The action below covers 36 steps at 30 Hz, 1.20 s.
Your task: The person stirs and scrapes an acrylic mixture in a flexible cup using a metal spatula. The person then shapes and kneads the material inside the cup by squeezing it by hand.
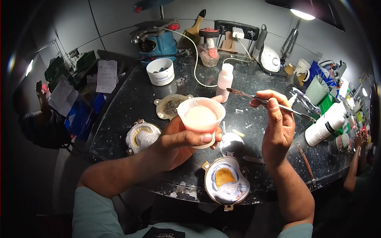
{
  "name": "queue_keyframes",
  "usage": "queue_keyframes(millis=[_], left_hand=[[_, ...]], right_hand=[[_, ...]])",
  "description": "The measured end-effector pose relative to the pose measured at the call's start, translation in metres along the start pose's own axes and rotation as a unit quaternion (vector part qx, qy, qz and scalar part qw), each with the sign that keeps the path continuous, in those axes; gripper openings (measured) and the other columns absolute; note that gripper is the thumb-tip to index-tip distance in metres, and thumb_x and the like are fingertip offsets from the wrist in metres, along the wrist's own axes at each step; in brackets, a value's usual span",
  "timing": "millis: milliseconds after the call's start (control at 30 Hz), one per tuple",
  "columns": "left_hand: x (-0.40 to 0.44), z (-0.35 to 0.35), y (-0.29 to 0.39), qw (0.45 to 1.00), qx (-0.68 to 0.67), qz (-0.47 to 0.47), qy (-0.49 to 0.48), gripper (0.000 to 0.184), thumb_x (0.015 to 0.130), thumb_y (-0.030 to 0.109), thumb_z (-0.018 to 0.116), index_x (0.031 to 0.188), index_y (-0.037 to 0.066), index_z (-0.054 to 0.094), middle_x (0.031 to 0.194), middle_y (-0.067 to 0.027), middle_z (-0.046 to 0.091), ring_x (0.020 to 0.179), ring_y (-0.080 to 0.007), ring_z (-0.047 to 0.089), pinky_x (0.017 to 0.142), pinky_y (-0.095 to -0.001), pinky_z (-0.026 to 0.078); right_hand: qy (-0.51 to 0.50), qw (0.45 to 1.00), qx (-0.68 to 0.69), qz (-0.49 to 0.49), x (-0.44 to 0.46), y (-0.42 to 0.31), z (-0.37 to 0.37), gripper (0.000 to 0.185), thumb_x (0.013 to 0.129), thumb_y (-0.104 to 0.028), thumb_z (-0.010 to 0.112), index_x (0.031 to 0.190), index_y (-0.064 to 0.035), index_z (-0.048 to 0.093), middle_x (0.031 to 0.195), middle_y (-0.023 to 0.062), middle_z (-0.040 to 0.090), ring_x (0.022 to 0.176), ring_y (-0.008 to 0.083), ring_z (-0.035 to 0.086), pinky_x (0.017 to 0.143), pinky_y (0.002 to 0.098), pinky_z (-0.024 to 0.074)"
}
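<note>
My left hand [184, 139] is wrapped round a small translucent cup [201, 115] with pale pink material in it, held above the dark bench. Between the thumb and fingers of my right hand [276, 113] is a thin metal spatula [258, 98], its tip pointing left, to the right of the cup and above its rim. Below the hands, near the bench's front edge, lies a metal-framed plaster mould [227, 180] with an orange mesh-like patch. A second plaster mould [143, 136] sits to the left, partly behind my left forearm. Behind the cup stands a pink-tinted bottle [225, 82].
A white tub [160, 72] and blue machine [156, 45] stand at the back left. A metal plate [171, 106] lies behind my left hand. At right are a white bottle [325, 124] and a brown-handled tool [305, 162]. Other people are partly visible at both sides.
</note>
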<state>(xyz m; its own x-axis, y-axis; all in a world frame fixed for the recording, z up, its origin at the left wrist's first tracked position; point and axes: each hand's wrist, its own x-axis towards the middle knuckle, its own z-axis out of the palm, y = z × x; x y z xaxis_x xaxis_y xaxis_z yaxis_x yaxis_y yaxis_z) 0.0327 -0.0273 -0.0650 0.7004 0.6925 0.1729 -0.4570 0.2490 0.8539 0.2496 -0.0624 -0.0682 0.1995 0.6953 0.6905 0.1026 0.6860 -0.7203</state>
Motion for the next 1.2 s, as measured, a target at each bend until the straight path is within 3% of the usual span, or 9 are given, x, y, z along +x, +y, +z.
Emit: queue_keyframes(millis=[133, 233, 333, 467, 600, 833, 933, 1033, 1200], left_hand=[[-0.003, -0.009, -0.003, 0.999, -0.033, -0.002, -0.029, 0.083, 0.080, 0.015, 0.071, 0.151, -0.001, 0.030, 0.106, -0.0101, 0.060, 0.101, -0.0174, 0.060, 0.089, -0.0328, 0.046], [-0.002, -0.010, -0.002, 0.999, -0.039, 0.004, -0.032, 0.085, 0.081, 0.015, 0.071, 0.152, -0.002, 0.028, 0.105, -0.0102, 0.060, 0.102, -0.0173, 0.059, 0.089, -0.0326, 0.047], [0.001, 0.000, 0.004, 1.000, -0.020, 0.017, 0.014, 0.106, 0.072, 0.020, 0.074, 0.156, -0.004, 0.015, 0.108, -0.0067, 0.054, 0.097, -0.0216, 0.059, 0.079, -0.0357, 0.048], [0.002, -0.006, 0.003, 0.999, -0.002, 0.050, 0.021, 0.106, 0.072, 0.023, 0.075, 0.156, -0.003, 0.017, 0.109, -0.0061, 0.054, 0.096, -0.0217, 0.059, 0.075, -0.0343, 0.048], [0.002, -0.004, 0.005, 0.999, 0.014, 0.044, 0.028, 0.105, 0.071, 0.024, 0.076, 0.155, -0.004, 0.020, 0.111, -0.0063, 0.054, 0.096, -0.0220, 0.059, 0.073, -0.0335, 0.048], [0.001, -0.003, 0.004, 0.998, -0.004, 0.042, 0.038, 0.102, 0.071, 0.024, 0.076, 0.153, -0.006, 0.024, 0.109, -0.0065, 0.055, 0.094, -0.0223, 0.060, 0.072, -0.0332, 0.047], [0.002, -0.003, 0.004, 0.998, -0.011, 0.043, 0.036, 0.103, 0.070, 0.023, 0.076, 0.153, -0.006, 0.023, 0.108, -0.0063, 0.056, 0.093, -0.0224, 0.060, 0.072, -0.0331, 0.047], [0.002, -0.003, 0.007, 0.999, -0.012, 0.041, 0.032, 0.104, 0.069, 0.023, 0.074, 0.154, -0.006, 0.022, 0.108, -0.0061, 0.056, 0.093, -0.0224, 0.060, 0.073, -0.0329, 0.047], [0.002, -0.005, 0.008, 0.998, -0.053, 0.038, 0.027, 0.106, 0.068, 0.023, 0.071, 0.155, -0.006, 0.017, 0.107, -0.0059, 0.056, 0.091, -0.0221, 0.059, 0.076, -0.0328, 0.046]], right_hand=[[-0.016, 1.000, -0.009, 0.002, -0.003, 0.001, 0.002, 0.025, 0.105, -0.016, 0.048, 0.113, 0.0037, 0.063, 0.101, 0.0105, 0.065, 0.099, 0.0162, 0.063, 0.093, 0.0295, 0.0462], [-0.020, 0.999, -0.022, 0.017, -0.004, -0.004, 0.006, 0.026, 0.105, -0.016, 0.048, 0.113, 0.0042, 0.063, 0.098, 0.0093, 0.065, 0.099, 0.0165, 0.063, 0.092, 0.0294, 0.0466], [-0.038, 0.999, -0.033, 0.016, -0.003, -0.006, 0.006, 0.025, 0.105, -0.015, 0.047, 0.110, 0.0048, 0.062, 0.095, 0.0089, 0.063, 0.093, 0.0161, 0.063, 0.088, 0.0288, 0.0474], [-0.038, 0.999, -0.026, 0.017, -0.007, -0.002, -0.002, 0.023, 0.105, -0.013, 0.046, 0.100, 0.0037, 0.061, 0.094, 0.0102, 0.063, 0.084, 0.0150, 0.060, 0.081, 0.0293, 0.0473], [-0.011, 0.998, 0.041, -0.036, -0.003, -0.005, 0.000, 0.023, 0.105, -0.012, 0.044, 0.106, 0.0043, 0.060, 0.097, 0.0120, 0.063, 0.087, 0.0164, 0.062, 0.083, 0.0309, 0.0482], [-0.049, 0.998, -0.043, -0.013, -0.008, -0.003, 0.000, 0.021, 0.104, -0.010, 0.047, 0.110, 0.0051, 0.061, 0.102, 0.0122, 0.064, 0.093, 0.0174, 0.063, 0.087, 0.0303, 0.0483], [-0.021, 0.998, 0.018, -0.050, -0.004, -0.005, 0.000, 0.020, 0.103, -0.008, 0.048, 0.109, 0.0057, 0.061, 0.103, 0.0131, 0.065, 0.094, 0.0187, 0.063, 0.088, 0.0314, 0.0484], [-0.091, 0.991, 0.038, -0.094, -0.006, -0.008, 0.001, 0.020, 0.101, -0.007, 0.049, 0.109, 0.0069, 0.061, 0.104, 0.0149, 0.066, 0.095, 0.0210, 0.063, 0.089, 0.0328, 0.0485], [-0.099, 0.990, -0.051, -0.089, -0.008, -0.007, 0.000, 0.019, 0.098, -0.001, 0.051, 0.110, 0.0078, 0.062, 0.104, 0.0173, 0.067, 0.097, 0.0221, 0.063, 0.089, 0.0349, 0.0490]])
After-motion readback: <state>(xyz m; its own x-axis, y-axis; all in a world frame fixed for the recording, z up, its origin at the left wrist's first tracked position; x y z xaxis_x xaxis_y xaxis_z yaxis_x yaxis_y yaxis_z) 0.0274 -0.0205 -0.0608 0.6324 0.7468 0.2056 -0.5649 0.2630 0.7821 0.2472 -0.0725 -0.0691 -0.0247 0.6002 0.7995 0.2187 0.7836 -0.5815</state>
